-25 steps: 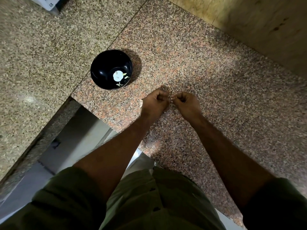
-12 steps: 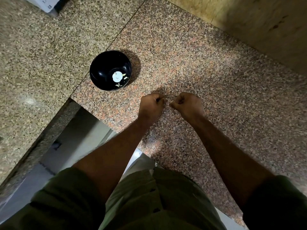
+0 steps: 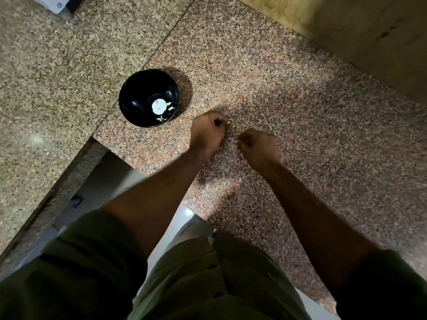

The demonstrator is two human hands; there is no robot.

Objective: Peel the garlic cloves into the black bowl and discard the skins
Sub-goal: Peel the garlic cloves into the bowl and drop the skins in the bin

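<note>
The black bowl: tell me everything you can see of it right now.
The black bowl is round, glossy and dark inside and out, perhaps plastic or lacquer. It stands upright on the speckled granite counter, near the counter's inner corner and beside a seam between slabs, casting a shadow to its right. Inside lie a round white piece and a few small pale slivers, probably garlic. Nothing touches it; the left hand is to its right, apart from it.
</note>
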